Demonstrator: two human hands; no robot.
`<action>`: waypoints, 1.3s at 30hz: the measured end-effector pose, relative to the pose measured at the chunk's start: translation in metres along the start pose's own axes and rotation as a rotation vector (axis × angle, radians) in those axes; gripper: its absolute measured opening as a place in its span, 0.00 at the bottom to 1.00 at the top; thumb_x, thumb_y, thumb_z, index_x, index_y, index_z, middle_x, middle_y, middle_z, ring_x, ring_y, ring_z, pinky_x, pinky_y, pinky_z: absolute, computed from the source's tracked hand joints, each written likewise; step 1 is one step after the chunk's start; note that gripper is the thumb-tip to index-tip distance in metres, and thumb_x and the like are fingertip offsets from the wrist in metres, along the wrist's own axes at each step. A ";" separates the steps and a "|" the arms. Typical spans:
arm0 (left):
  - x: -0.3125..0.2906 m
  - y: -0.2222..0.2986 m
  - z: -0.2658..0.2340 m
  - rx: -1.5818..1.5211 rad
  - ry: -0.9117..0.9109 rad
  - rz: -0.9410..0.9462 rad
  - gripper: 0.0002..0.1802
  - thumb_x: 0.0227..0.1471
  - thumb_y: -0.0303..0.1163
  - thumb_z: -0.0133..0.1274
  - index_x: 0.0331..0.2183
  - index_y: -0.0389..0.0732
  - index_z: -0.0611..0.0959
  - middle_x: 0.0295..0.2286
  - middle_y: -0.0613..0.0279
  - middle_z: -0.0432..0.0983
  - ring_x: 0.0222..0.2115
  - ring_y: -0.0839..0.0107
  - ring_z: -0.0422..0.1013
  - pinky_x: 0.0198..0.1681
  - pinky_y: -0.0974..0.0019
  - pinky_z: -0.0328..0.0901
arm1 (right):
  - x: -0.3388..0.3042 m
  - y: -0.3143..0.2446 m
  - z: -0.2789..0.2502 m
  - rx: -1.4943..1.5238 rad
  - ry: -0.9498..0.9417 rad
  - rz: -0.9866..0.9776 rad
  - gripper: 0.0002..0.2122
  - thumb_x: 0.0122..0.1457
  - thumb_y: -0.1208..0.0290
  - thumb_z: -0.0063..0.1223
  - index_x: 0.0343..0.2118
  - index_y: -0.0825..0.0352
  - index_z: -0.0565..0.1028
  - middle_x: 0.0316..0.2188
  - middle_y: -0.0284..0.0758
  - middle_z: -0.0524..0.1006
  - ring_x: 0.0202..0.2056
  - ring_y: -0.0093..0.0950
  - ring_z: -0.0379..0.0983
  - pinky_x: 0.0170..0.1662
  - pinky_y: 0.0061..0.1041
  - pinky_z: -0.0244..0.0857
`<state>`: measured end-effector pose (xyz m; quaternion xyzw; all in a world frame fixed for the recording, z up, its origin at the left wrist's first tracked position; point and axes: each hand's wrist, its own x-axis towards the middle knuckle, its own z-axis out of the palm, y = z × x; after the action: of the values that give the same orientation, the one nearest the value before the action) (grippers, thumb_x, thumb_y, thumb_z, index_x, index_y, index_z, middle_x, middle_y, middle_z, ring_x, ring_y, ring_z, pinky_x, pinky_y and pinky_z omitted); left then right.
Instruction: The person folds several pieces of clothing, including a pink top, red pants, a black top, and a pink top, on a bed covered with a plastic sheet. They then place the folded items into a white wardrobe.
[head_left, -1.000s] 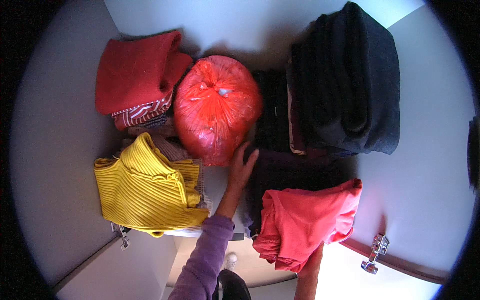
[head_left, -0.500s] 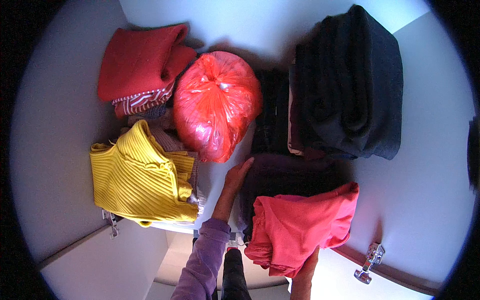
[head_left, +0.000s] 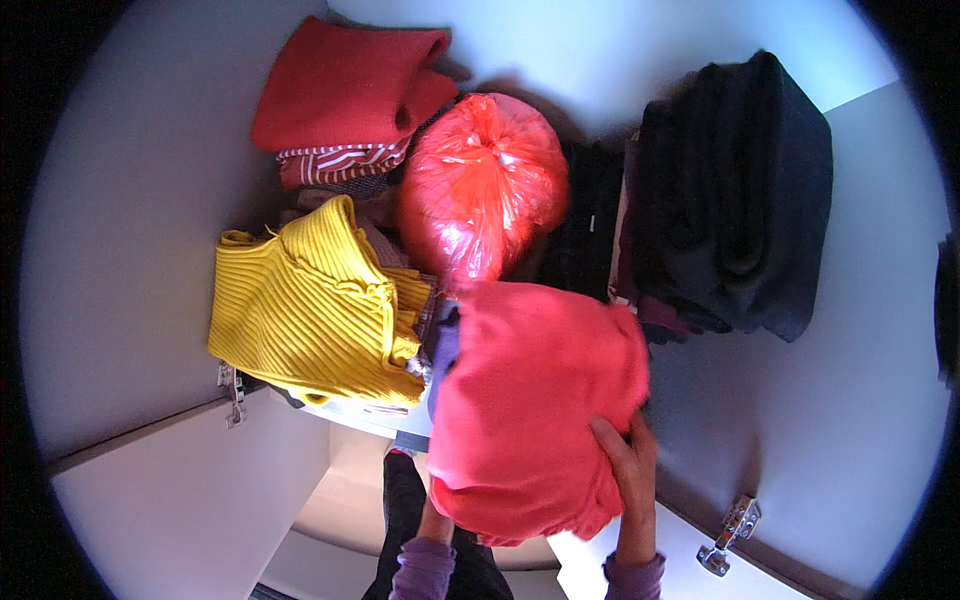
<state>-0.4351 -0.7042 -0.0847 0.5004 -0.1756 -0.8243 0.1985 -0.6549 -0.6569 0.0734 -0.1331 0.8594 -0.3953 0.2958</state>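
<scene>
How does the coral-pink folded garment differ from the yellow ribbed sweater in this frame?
The coral-pink garment has a smooth surface; the yellow ribbed sweater shows clear ridges. The coral-pink garment is held, with the right hand on its lower right edge and the left hand mostly hidden beneath it, while no hand touches the yellow ribbed sweater, which lies on a stack of clothes. The coral-pink garment sits centre frame; the yellow ribbed sweater sits to its left. Both are folded.
</scene>
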 end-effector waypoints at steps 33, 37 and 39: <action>-0.032 0.080 0.105 0.422 -0.159 0.447 0.52 0.30 0.44 0.65 0.53 0.35 0.56 0.48 0.48 0.59 0.50 0.59 0.56 0.54 0.63 0.50 | 0.031 0.011 -0.022 0.483 -0.170 0.122 0.23 0.53 0.56 0.47 0.46 0.71 0.66 0.42 0.38 0.69 0.42 0.30 0.66 0.45 0.27 0.58; -0.042 0.104 0.094 0.598 -0.120 0.588 0.52 0.32 0.36 0.65 0.54 0.33 0.53 0.51 0.48 0.54 0.53 0.61 0.53 0.55 0.64 0.49 | -0.026 0.107 -0.015 0.032 0.247 -0.349 0.23 0.55 0.54 0.43 0.46 0.70 0.65 0.43 0.38 0.69 0.44 0.30 0.64 0.46 0.29 0.58; -0.044 0.114 0.091 0.707 -0.069 0.731 0.53 0.32 0.33 0.64 0.55 0.34 0.50 0.53 0.48 0.49 0.54 0.59 0.51 0.56 0.63 0.48 | -0.065 0.171 0.003 -0.164 0.285 -0.351 0.25 0.55 0.53 0.40 0.51 0.67 0.59 0.50 0.37 0.64 0.50 0.30 0.60 0.50 0.29 0.56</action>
<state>-0.4810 -0.7714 0.0440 0.4154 -0.6139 -0.6071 0.2864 -0.6011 -0.5175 -0.0315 -0.2469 0.8854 -0.3842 0.0865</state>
